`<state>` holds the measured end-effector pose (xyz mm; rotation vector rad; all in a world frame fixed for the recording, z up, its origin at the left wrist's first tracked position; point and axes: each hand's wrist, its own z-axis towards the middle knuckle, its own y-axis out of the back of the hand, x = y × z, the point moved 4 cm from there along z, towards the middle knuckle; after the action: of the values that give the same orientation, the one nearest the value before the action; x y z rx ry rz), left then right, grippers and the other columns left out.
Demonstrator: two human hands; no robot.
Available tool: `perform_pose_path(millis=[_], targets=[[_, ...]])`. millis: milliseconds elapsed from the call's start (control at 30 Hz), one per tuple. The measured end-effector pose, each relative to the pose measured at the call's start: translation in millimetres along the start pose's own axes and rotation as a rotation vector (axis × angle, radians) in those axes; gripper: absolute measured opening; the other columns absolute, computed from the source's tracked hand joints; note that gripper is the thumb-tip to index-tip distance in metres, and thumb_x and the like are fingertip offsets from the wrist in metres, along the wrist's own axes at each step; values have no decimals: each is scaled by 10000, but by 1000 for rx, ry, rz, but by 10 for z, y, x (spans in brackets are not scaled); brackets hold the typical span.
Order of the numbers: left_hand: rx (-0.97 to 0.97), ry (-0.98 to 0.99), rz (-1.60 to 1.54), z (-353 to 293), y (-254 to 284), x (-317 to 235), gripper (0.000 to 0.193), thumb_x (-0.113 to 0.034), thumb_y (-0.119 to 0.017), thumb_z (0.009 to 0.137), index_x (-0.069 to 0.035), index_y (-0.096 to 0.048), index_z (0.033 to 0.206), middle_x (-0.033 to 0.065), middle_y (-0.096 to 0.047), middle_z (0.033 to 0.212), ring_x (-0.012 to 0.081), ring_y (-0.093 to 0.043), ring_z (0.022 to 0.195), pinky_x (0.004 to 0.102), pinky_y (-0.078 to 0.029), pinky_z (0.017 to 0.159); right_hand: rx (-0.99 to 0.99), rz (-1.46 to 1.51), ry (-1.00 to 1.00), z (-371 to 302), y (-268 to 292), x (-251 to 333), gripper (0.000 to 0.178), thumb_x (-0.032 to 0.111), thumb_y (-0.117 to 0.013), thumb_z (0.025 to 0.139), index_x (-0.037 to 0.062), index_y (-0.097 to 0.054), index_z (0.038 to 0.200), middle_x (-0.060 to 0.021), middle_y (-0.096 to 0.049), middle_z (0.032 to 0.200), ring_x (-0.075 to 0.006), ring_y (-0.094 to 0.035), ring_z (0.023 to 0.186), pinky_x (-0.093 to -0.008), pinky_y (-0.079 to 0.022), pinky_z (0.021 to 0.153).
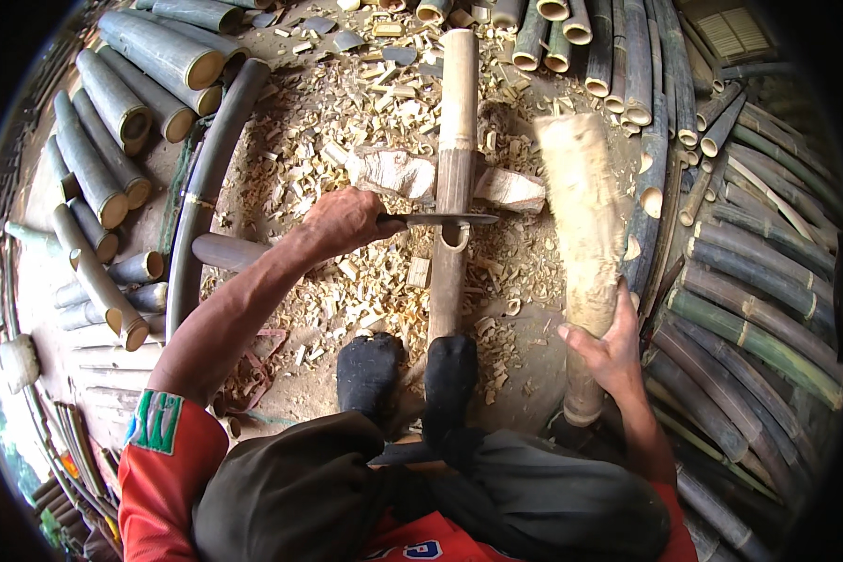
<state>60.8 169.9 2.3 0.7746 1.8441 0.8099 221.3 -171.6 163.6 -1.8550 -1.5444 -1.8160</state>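
My left hand point(345, 223) is closed round the handle of a knife point(440, 219). Its dark blade lies crosswise on a bamboo piece point(457, 103), close to that piece's near open end. The bamboo rests over a rough wooden block point(393, 174), and a second length of bamboo point(446, 286) runs from under it toward my feet. On the right, my right hand point(613, 342) grips a thick pale wooden club point(583, 215) by its narrower lower part. The club's upper end is frayed and blurred, and it stands beside the bamboo, apart from the knife.
Wood chips point(347, 300) cover the ground around the block. Cut bamboo lengths point(94, 169) lie at the left, beside a long curved dark pole point(201, 197). More bamboo poles point(759, 318) are stacked along the right. My dark-covered feet point(370, 375) flank the near bamboo.
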Motion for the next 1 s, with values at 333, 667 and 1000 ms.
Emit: perform_pose_path(millis=[333, 667, 1000], targets=[[6, -55, -35, 85, -102, 30, 543, -590, -667, 974, -75, -755, 828, 7, -558, 545, 125, -450, 428, 318, -410, 389, 65, 16, -51, -238, -145, -461, 802, 256, -843, 760, -72, -472, 1392, -190, -620, 1249, -293, -619, 1146, -415, -493, 1027], [-28, -364, 71, -205, 22, -134, 594, -605, -534, 1045, -118, -677, 736, 44, -586, 531, 196, -529, 430, 394, -462, 416, 150, 54, 6, 144, -2, -25, 860, 217, -846, 749, -64, -436, 1450, -200, -611, 1330, -270, -595, 1241, -400, -446, 1100], [-116, -102, 94, -184, 231, 301, 524, -589, -668, 972, -109, -797, 808, 36, -609, 523, 195, -562, 437, 401, -469, 448, 204, 59, 60, 278, -309, 201, 822, 218, -828, 797, -79, -396, 1430, -200, -615, 1318, -265, -602, 1226, -393, -454, 1086]])
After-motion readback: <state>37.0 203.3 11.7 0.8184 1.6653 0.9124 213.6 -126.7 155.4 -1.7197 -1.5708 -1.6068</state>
